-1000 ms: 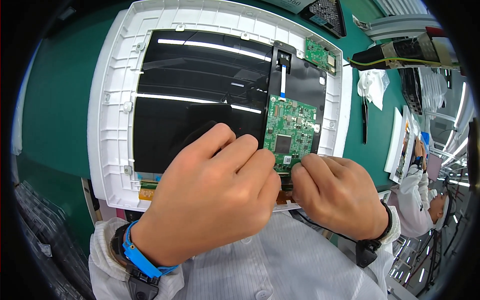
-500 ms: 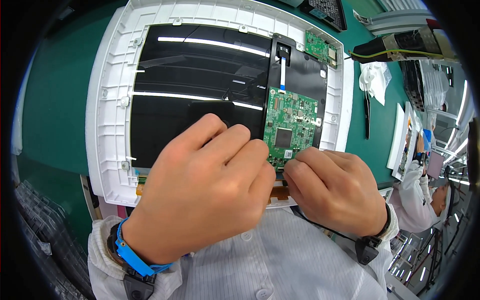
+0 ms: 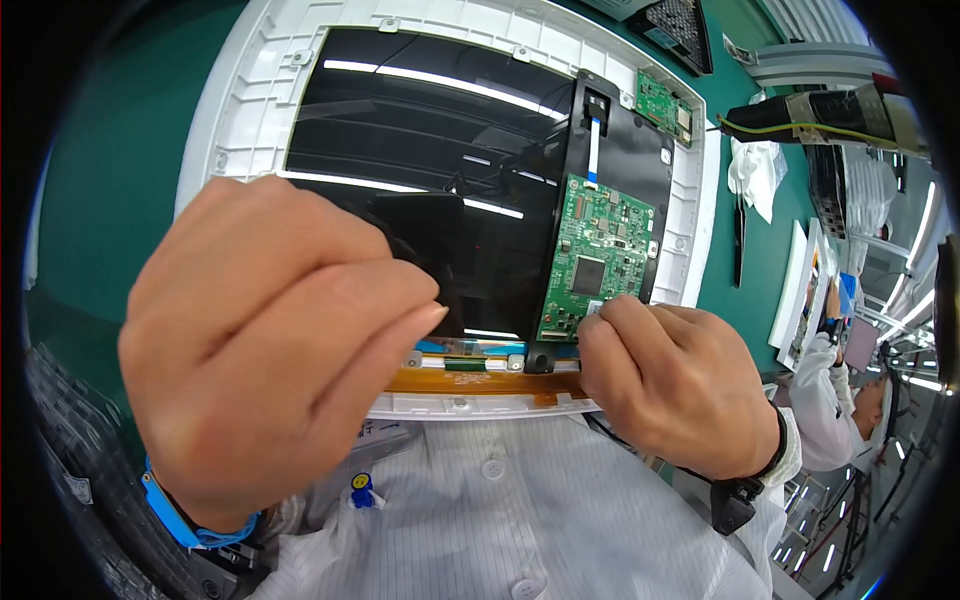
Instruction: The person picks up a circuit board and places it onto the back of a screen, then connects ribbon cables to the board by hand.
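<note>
A black glossy display panel (image 3: 440, 130) lies in a white ribbed plastic frame (image 3: 235, 110). On its right part sits a green circuit board (image 3: 620, 235) with a white and blue ribbon cable (image 3: 594, 150) at the top. My right hand (image 3: 685, 385) pinches at the board's lower right corner, and what its fingertips hold is hidden. My left hand (image 3: 270, 350) is closed above the panel's lower left, apart from the board. Its curled fingers hide whatever they hold. Along the near edge runs an orange flex strip (image 3: 480, 380).
A smaller green board (image 3: 660, 105) sits in the frame's far right corner. Tweezers (image 3: 739, 245) and a white cloth (image 3: 755, 170) lie on the green mat (image 3: 110, 190), right of the frame. A taped black tool (image 3: 820, 118) juts in from the right. Another person (image 3: 830, 415) works farther right.
My left hand has moved left and nearer to me, away from the board, uncovering the orange flex strip. My right hand stays at the board's corner. The view has shifted slightly.
</note>
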Motion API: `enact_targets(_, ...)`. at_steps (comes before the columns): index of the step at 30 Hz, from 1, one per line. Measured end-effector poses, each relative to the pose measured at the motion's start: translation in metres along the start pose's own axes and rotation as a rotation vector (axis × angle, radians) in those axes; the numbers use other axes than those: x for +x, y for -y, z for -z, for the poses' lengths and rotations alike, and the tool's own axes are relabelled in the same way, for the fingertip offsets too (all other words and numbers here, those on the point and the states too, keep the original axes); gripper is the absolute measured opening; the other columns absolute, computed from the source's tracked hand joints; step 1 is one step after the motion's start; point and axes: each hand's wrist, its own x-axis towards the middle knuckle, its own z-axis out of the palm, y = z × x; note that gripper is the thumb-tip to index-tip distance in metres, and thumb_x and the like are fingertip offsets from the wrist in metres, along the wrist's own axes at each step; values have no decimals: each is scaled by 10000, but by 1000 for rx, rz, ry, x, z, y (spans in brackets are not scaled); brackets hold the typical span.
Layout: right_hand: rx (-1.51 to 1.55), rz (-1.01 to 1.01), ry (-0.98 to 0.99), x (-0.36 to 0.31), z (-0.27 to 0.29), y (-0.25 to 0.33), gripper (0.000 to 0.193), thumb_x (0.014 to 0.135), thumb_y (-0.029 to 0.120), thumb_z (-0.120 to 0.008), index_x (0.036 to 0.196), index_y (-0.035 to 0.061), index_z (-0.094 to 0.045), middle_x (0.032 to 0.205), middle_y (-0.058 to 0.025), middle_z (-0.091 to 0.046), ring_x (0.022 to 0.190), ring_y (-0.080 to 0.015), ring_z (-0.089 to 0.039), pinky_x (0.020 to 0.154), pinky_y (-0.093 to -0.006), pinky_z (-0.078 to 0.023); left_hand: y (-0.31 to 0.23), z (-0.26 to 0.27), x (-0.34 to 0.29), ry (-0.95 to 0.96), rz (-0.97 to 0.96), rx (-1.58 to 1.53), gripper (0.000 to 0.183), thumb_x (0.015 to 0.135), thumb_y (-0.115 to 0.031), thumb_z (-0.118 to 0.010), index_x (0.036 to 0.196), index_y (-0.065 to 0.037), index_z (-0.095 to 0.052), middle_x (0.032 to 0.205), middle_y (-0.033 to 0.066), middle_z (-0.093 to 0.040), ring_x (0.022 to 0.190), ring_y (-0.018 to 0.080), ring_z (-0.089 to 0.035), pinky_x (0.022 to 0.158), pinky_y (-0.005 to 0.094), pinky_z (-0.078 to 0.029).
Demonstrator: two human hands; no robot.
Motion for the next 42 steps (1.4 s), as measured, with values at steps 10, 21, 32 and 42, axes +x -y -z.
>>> enact_targets(10, -105, 80, -163, -9, -16, 4, 121, 756, 31, -705, 818, -18, -613, 719, -36, -462, 592, -136, -546, 489, -269, -457, 10, 15, -15, -45, 42, 36, 184, 767, 35, -836, 920, -12, -747, 856, 108, -700, 750, 228, -648, 632, 328, -486)
enact_targets(21, 114, -63, -165, -5, -8, 6, 132, 758, 27, -696, 823, 8, -583, 752, -52, -463, 606, -167, -587, 513, -309, -498, 12, 19, -19, -9, 71, 56, 151, 816, 18, -828, 937, -23, -747, 879, 110, -713, 780, 230, -664, 651, 329, -503)
enact_targets(32, 80, 0, -109, 14, -1, 12, 138, 754, 51, -709, 789, 17, -580, 727, -49, -459, 606, -163, -589, 490, -311, -503, 14, 18, -20, -15, 68, 43, 157, 806, 11, -832, 935, -24, -749, 871, 113, -721, 762, 230, -666, 643, 335, -498)
enact_targets(42, -73, 32, -65, 20, 0, 20, 126, 715, 68, -694, 733, -10, -598, 675, -37, -426, 572, -131, -535, 465, -280, -445, 16, 11, -17, -36, 22, 3, 160, 801, 20, -827, 933, -16, -745, 860, 118, -723, 753, 235, -667, 632, 329, -497)
